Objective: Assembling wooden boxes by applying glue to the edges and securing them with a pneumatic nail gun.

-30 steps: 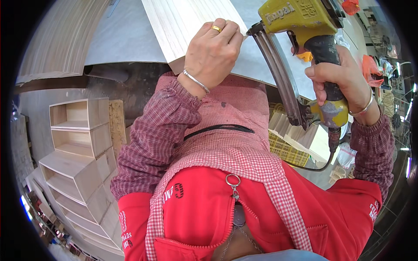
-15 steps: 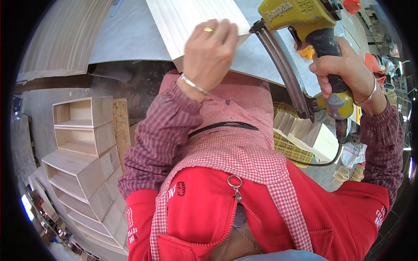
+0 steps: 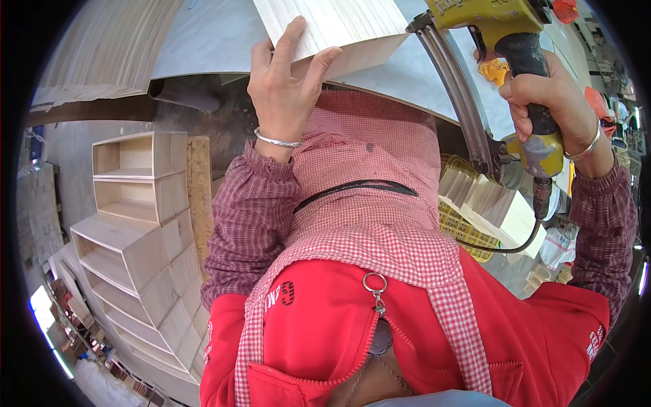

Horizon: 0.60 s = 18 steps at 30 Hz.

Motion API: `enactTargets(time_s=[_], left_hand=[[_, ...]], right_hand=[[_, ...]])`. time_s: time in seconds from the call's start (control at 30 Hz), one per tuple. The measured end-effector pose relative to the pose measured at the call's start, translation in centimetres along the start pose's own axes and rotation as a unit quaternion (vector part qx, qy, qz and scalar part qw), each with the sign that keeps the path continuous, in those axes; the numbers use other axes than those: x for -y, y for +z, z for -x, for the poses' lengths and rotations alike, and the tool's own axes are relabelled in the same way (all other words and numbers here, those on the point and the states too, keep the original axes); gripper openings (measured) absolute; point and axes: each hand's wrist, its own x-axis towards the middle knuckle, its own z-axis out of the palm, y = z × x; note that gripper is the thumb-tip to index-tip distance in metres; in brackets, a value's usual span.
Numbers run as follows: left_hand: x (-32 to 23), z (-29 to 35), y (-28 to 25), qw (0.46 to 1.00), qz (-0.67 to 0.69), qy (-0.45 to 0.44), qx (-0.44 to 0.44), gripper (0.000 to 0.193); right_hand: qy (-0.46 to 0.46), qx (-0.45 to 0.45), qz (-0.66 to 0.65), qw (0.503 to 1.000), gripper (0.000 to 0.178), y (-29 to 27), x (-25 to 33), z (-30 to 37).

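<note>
My left hand (image 3: 285,91) grips the near left corner of a pale wooden box (image 3: 342,30), its index finger lying on the top and the thumb against the side facing me. The box rests on the grey worktop (image 3: 224,41), and its far part is cut off by the picture's edge. Wrapped round the black grip of a yellow pneumatic nail gun (image 3: 485,19) is my right hand (image 3: 557,102). The gun's nose is near the box's right corner; whether they touch I cannot tell. An air hose (image 3: 519,244) runs from the bottom of its handle.
Thin wooden boards (image 3: 102,47) are stacked at the far left. Open-fronted wooden boxes (image 3: 115,247) form a tall pile at the left. A yellow plastic crate (image 3: 468,227) with wooden pieces (image 3: 488,197) stands by my right side. An orange-yellow item (image 3: 494,70) lies beyond the gun.
My left hand has turned and shifted left, from above the box's near edge to its left corner, with thumb and index finger spread. The box and nail gun appear slightly farther right and higher.
</note>
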Motion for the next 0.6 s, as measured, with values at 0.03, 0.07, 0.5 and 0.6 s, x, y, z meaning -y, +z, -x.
enactTargets(time_s=[0.03, 0.07, 0.5, 0.6], left_hand=[[0.0, 0.1, 0.0, 1.000, 0.011, -0.018, 0.024, 0.053], [0.0, 0.0, 0.1, 0.999, 0.010, -0.018, 0.024, 0.053], [0.9, -0.3, 0.5, 0.999, 0.046, -0.005, 0.013, 0.049], [1.0, -0.3, 0.6, 0.998, 0.058, -0.009, 0.016, 0.050]], right_hand=[[-0.007, -0.019, -0.010, 1.000, 0.014, 0.3, 0.1, 0.1], [-0.006, -0.019, -0.011, 1.000, 0.014, 0.3, 0.1, 0.1], [0.010, -0.003, -0.016, 1.000, 0.033, 0.0, -0.2, 0.2], [0.010, -0.008, -0.018, 1.000, 0.034, 0.2, -0.2, 0.2]])
